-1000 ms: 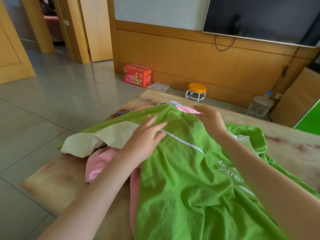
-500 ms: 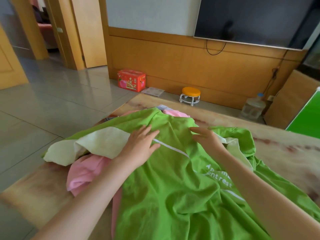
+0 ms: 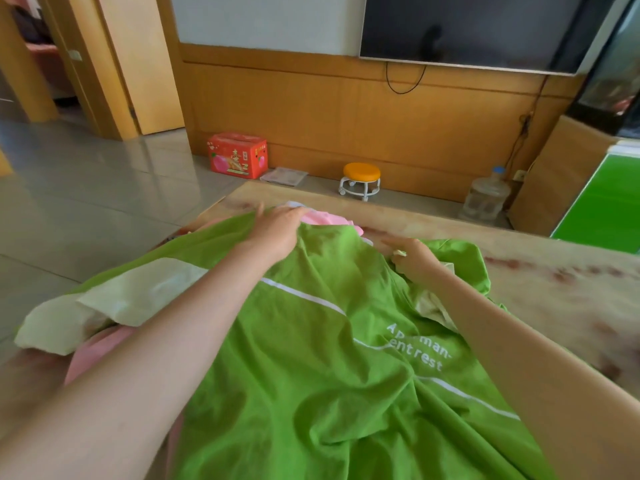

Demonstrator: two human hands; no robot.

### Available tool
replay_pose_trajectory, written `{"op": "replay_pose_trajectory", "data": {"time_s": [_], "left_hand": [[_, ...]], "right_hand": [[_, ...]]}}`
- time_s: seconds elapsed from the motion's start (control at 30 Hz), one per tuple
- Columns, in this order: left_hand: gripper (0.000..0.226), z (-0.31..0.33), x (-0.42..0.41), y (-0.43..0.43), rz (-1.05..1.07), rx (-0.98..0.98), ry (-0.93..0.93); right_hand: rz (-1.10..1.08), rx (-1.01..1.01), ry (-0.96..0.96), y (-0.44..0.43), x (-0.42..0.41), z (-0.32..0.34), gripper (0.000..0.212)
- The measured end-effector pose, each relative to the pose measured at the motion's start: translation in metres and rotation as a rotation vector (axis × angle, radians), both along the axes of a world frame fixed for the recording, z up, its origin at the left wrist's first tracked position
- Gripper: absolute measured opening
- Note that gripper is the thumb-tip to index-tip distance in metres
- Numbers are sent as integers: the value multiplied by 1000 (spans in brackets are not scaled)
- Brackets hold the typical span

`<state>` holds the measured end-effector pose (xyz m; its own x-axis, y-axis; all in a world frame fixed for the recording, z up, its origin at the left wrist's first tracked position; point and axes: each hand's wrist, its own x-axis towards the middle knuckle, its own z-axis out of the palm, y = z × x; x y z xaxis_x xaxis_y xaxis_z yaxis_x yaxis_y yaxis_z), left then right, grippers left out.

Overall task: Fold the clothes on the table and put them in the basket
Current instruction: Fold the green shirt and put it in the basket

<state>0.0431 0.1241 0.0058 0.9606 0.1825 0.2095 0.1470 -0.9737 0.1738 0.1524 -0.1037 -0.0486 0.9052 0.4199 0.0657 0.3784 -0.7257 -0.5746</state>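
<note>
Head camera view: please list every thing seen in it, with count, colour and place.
green T-shirt with white stripes and lettering: one, bright green, spread over the table centre
pink garment: at least one, pink, under the T-shirt, showing at its left and far edges
stone-patterned table: one, beige with reddish veins, foreground
red cardboard box: one, red, floor by the wooden wall
round stool on white wheels: one, orange seat, floor right of the box
clear water jug: one, blue cap, floor far right
wall television: one, black, upper right
left hand: one, on the T-shirt's far edge, grip unclear
right hand: one, pinching pale fabric at the T-shirt's right side
</note>
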Motion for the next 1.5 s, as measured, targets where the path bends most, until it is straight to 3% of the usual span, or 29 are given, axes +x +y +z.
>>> {"op": "replay_pose_trajectory", "data": {"time_s": [0.07, 0.17, 0.3, 0.37, 0.43, 0.57, 0.63, 0.77, 0.87, 1.0, 1.13, 1.2, 1.23, 1.3, 1.4, 1.5], "left_hand": [[57, 0, 7, 9, 53, 56, 62], [36, 3, 9, 23, 81, 135, 113], [37, 11, 6, 36, 83, 149, 119], [31, 15, 4, 38, 97, -2, -23], [25, 20, 1, 39, 128, -94, -178], [25, 19, -3, 42, 272, -5, -273], [32, 9, -4, 42, 341, 61, -213], [46, -3, -13, 20, 287, 140, -173], [38, -3, -14, -19, 54, 138, -169], [37, -9, 3, -66, -146, 81, -87], [43, -20, 27, -83, -102, 59, 47], [48, -29, 40, -90, -91, 99, 105], [50, -35, 47, -93, -82, 136, 146], [59, -44, 62, -98, -46, 212, 241], [72, -51, 83, -108, -27, 251, 281], [73, -51, 96, -115, -19, 243, 292]], "right_hand": [[45, -7, 2, 9, 10, -5, 48], [46, -119, 43, 22, 24, -16, 39], [-26, -174, 7, 23, 29, -13, 18], [-79, -112, -92, 21, 28, -6, 7], [-187, 44, -266, 22, 30, 2, 13], [-282, 95, -539, 41, 26, 18, 13], [-268, 73, -421, 51, 26, 13, 17], [12, 104, 19, 38, 17, -10, 54], [-135, 167, -19, -8, 13, -10, 47], [-359, 10, 13, -94, 16, -12, 53], [-488, -177, 236, -161, 10, -30, 102], [-431, -324, 313, -178, 9, -42, 128], [-396, -427, 309, -183, 8, -47, 123], [-409, -477, 229, -187, 7, -53, 84], [-380, -344, 148, -183, 6, -51, 39], [-487, -199, -75, -181, 5, -41, 23]]}}
